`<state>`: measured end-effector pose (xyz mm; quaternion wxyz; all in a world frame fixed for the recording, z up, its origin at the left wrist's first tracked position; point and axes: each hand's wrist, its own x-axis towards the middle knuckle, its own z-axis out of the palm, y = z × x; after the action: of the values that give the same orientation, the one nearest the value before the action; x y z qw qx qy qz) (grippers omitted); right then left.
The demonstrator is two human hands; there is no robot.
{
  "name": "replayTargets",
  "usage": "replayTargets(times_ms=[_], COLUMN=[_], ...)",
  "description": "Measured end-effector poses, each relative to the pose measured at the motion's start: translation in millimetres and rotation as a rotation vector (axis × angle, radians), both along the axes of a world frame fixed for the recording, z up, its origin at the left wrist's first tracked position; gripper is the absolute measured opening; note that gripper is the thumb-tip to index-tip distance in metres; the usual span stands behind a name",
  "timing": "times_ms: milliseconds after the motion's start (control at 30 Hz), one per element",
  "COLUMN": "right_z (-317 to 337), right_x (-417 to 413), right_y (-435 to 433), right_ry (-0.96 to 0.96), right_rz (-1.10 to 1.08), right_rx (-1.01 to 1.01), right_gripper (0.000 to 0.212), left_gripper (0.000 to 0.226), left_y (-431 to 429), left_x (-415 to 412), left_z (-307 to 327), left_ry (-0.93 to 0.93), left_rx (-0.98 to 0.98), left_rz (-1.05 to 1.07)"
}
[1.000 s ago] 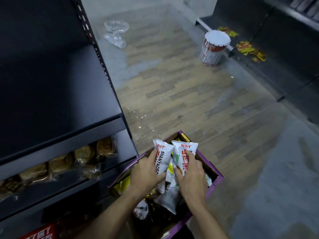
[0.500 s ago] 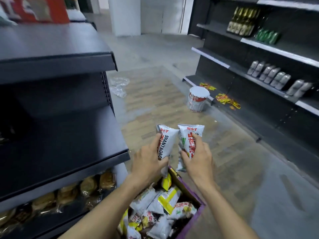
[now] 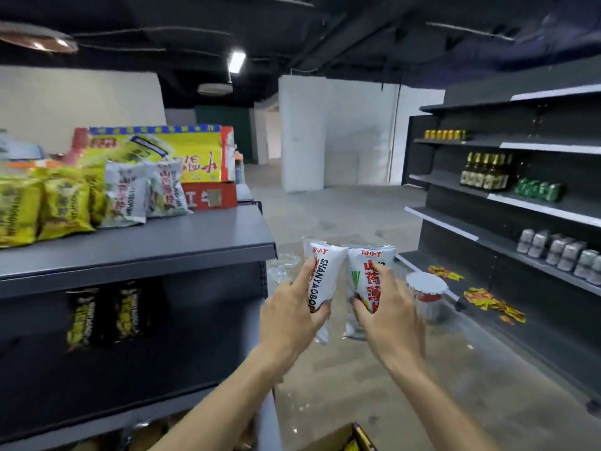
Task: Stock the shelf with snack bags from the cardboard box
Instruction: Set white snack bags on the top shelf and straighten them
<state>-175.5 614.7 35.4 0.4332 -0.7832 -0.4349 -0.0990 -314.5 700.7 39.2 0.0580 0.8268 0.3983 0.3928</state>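
Observation:
My left hand [image 3: 289, 315] grips a white snack bag [image 3: 323, 271] printed SHANYAOBOPIAN, held upright. Right beside it my right hand [image 3: 387, 312] grips a second white snack bag [image 3: 366, 271] with red characters. Both bags hang in the aisle, just right of the grey top shelf [image 3: 195, 236] and a little below its level. On that shelf stand yellow snack bags [image 3: 48, 206] and white snack bags [image 3: 143, 190]. Only a corner of the cardboard box [image 3: 344, 439] shows at the bottom edge.
Yellow and red cartons [image 3: 195, 161] are stacked behind the shelved bags. Dark bags [image 3: 107, 312] sit on the shelf below. A white bucket [image 3: 426, 294] and scattered yellow packets [image 3: 487, 302] lie on the floor by the right shelving [image 3: 520, 209], which holds bottles and cans.
Both hands lifted the two white bags out of the box and up to about shelf height. The view tilted up from the box to the top shelf and aisle.

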Motion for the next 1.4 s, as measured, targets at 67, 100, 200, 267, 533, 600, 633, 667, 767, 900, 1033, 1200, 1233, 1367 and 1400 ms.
replayTargets(times_ms=[67,100,200,267,533,600,633,667,767,900,1033,1200,1233,1367,1400], right_z=[23,34,65,84,136,142,143,143,142,139,141,143,143,142,141], right_x=[-16,-24,-51,-69,-136,-154,-163,-172,-199,-230,-248,-255,-255,-248,-246], right_y=[2,4,10,14,54,70,78,86,114,156,195,238,247,287,298], right_ry=[-0.012,-0.023,-0.042,-0.055,-0.115,-0.12,-0.121,-0.127,-0.139,-0.113,-0.107,-0.119,-0.122,-0.12,-0.118], right_rz=[0.039,0.056,0.106,0.148,0.273,0.296,0.303,0.309,0.317,0.31,0.275,0.242,0.239,0.231,0.235], right_rx=[0.029,0.041,0.063,0.078,0.075,0.08,0.077,0.074,0.055,0.061,0.061,0.049,0.049,0.024,0.018], right_gripper=[0.063,0.063,0.065,0.064,0.059,0.059,0.058,0.058,0.058,0.06,0.06,0.059,0.059,0.058,0.058], left_gripper=[0.073,0.073,0.074,0.075,0.081,0.081,0.08,0.079,0.08,0.08,0.08,0.079,0.078,0.074,0.071], left_y=[-2,-3,1,4,29,41,47,55,81,127,176,224,232,261,267], left_x=[-23,-34,-68,-92,-174,-193,-202,-211,-238,-270,-290,-291,-289,-281,-279], left_z=[25,37,68,85,126,129,129,130,128,131,137,139,139,136,136], left_ry=[-0.001,-0.002,-0.018,-0.031,-0.054,-0.058,-0.057,-0.052,-0.051,-0.052,-0.031,-0.048,-0.05,-0.051,-0.046], left_rx=[0.026,0.038,0.054,0.079,0.114,0.103,0.09,0.076,0.039,0.035,0.013,-0.009,-0.019,-0.035,-0.038], left_rz=[0.056,0.088,0.172,0.218,0.325,0.349,0.35,0.354,0.378,0.368,0.34,0.314,0.328,0.388,0.407])
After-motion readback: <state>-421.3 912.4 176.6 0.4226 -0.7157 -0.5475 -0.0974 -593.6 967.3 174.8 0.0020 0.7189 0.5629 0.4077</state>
